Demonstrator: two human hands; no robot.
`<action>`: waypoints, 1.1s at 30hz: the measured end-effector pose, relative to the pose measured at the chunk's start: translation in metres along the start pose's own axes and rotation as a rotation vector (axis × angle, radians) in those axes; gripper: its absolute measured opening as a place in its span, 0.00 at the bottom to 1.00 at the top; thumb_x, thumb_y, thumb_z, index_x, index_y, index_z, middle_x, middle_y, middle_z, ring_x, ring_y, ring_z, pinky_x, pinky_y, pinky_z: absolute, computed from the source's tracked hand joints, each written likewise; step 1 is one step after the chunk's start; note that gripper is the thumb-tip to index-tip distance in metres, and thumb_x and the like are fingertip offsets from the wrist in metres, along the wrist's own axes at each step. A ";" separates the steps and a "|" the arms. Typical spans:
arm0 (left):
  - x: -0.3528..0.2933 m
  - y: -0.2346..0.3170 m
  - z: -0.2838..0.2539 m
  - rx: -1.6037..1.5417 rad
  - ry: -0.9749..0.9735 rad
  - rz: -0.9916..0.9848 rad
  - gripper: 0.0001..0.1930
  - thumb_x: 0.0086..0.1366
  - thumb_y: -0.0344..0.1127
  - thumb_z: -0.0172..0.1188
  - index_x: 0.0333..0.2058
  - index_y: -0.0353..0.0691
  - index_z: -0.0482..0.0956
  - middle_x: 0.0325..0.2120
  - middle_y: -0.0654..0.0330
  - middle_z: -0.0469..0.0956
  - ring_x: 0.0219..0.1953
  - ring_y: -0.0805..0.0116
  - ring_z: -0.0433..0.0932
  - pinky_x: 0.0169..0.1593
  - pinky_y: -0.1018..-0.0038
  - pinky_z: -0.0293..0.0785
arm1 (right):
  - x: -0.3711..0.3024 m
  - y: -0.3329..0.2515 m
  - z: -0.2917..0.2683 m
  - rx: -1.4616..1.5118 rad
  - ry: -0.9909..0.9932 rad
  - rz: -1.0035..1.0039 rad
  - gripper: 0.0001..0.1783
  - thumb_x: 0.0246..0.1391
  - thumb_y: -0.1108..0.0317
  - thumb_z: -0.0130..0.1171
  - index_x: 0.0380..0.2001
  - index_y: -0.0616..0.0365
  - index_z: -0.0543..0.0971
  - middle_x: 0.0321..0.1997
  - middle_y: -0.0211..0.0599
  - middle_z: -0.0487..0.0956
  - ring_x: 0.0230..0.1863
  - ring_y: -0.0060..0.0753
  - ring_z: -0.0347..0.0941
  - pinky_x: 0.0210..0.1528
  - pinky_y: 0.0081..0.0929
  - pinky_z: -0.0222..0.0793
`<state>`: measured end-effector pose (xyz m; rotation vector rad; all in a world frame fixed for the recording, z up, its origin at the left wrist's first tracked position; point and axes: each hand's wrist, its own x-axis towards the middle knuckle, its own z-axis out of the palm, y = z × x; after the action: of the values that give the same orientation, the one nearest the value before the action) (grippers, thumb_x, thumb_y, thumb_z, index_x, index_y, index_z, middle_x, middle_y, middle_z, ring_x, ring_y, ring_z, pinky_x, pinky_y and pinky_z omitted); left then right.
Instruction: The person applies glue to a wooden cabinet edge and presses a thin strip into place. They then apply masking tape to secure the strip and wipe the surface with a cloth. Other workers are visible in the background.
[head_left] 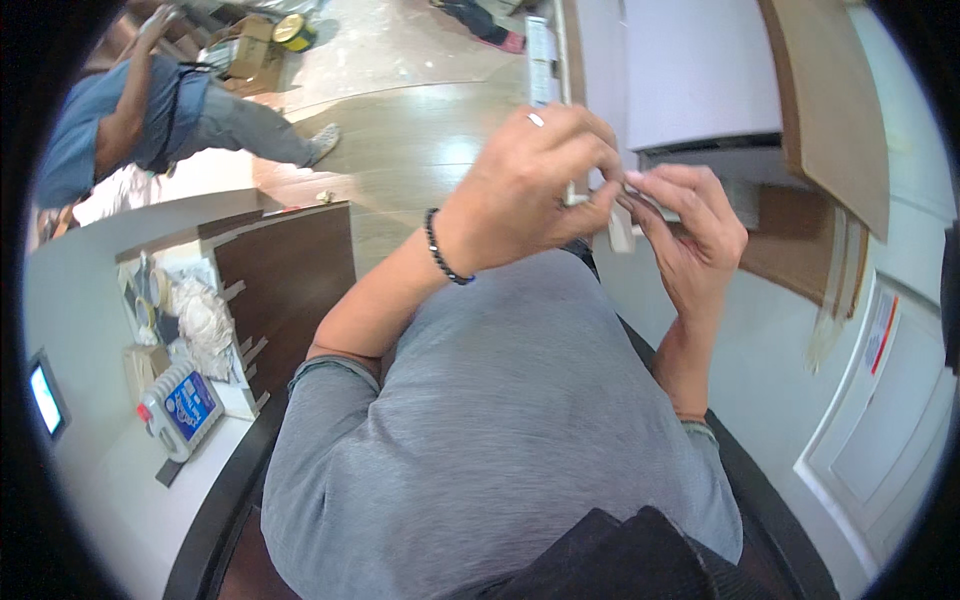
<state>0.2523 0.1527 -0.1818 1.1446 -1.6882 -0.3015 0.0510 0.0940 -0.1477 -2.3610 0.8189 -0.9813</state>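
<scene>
My left hand, with a ring and a beaded bracelet, is in front of my chest, its fingers closed in a pinch. My right hand comes in from the right, thumb and fingertips pinched together and almost touching the left fingertips. Between the hands a small pale flat piece hangs down. Its upper end is hidden by the fingers, and its exact kind does not show. Just beyond the hands are a pale flat surface and a brown board.
A person in blue is at the upper left, beside cardboard boxes and a yellow-and-black tub. At left a plastic jug stands near crumpled white material and a dark brown panel. A white panelled door is at right.
</scene>
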 end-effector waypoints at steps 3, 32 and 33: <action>-0.011 -0.009 -0.012 -0.036 -0.033 -0.073 0.08 0.57 0.31 0.70 0.34 0.43 0.81 0.39 0.61 0.81 0.42 0.62 0.80 0.47 0.67 0.72 | 0.005 -0.005 0.021 0.004 -0.012 -0.034 0.13 0.41 0.77 0.74 0.34 0.53 0.87 0.31 0.30 0.83 0.33 0.31 0.76 0.37 0.29 0.68; -0.030 -0.127 -0.126 0.578 0.059 -0.066 0.15 0.54 0.28 0.71 0.42 0.43 0.84 0.35 0.65 0.80 0.37 0.65 0.79 0.43 0.66 0.70 | 0.131 0.017 0.197 0.722 -0.397 0.617 0.06 0.54 0.74 0.71 0.36 0.63 0.88 0.33 0.34 0.85 0.37 0.23 0.79 0.42 0.23 0.74; -0.024 -0.140 -0.127 0.598 0.051 -0.044 0.15 0.54 0.28 0.71 0.42 0.43 0.84 0.35 0.64 0.80 0.37 0.65 0.79 0.43 0.66 0.70 | 0.140 0.026 0.204 0.768 -0.405 0.669 0.06 0.54 0.74 0.71 0.35 0.62 0.88 0.33 0.33 0.85 0.37 0.22 0.79 0.42 0.22 0.75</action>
<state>0.4348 0.1392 -0.2331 1.6059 -1.7597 0.2251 0.2735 0.0176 -0.2282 -1.4000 0.7925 -0.3943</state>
